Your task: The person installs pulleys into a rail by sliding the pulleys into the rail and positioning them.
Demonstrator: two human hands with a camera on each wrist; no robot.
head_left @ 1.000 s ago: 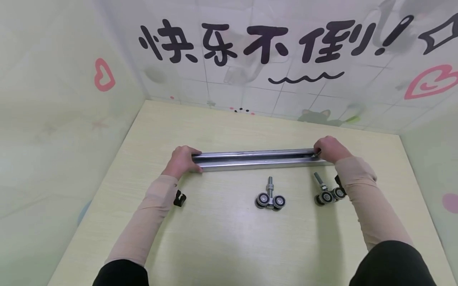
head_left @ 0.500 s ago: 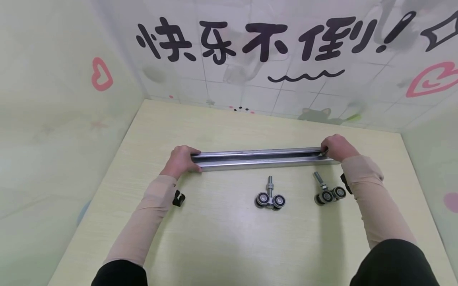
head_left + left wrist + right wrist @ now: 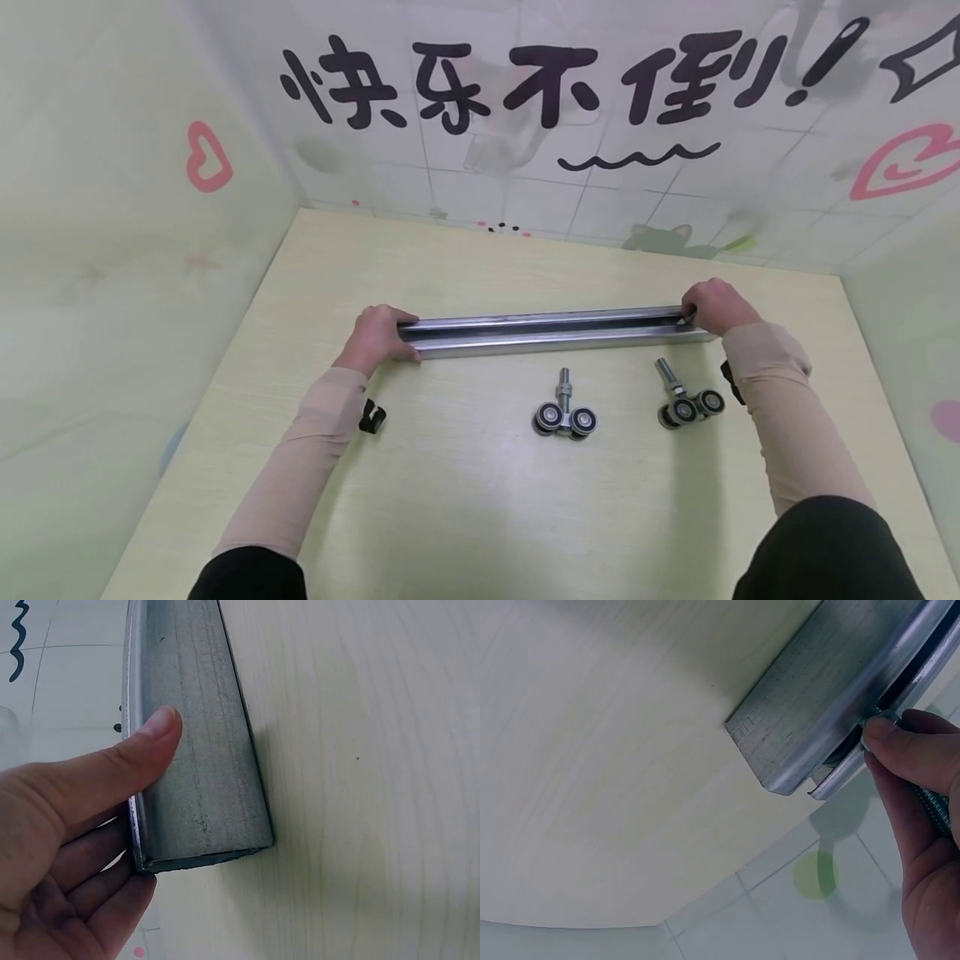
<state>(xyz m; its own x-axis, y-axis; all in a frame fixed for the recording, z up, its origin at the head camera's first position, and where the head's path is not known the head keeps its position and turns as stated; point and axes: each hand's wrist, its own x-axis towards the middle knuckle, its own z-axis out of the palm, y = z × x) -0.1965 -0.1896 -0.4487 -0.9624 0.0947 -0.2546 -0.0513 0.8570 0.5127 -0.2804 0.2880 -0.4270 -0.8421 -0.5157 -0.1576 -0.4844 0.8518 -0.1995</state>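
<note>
A long grey metal channel rail (image 3: 540, 332) lies across the wooden table, its slot facing up. My left hand (image 3: 375, 337) grips its left end; in the left wrist view the thumb presses the rail's flat side (image 3: 199, 750) and the fingers curl at the far edge. Near the right end, my right hand (image 3: 722, 307) pinches the threaded bolt (image 3: 934, 806) of a roller hanger, just above its nut. The hanger's wheels sit inside the slot, mostly hidden. Two more roller hangers, one in the middle (image 3: 565, 417) and one at right (image 3: 686, 407), lie in front of the rail.
The pale wooden table (image 3: 480, 500) is bounded by a printed sheet (image 3: 480, 183) at the back and by walls at left and right. Black wrist-camera straps show under both forearms.
My right hand has moved to the right along the rail with the bolt, toward the right end. My left hand keeps its grip on the left end. The two loose roller hangers stay put.
</note>
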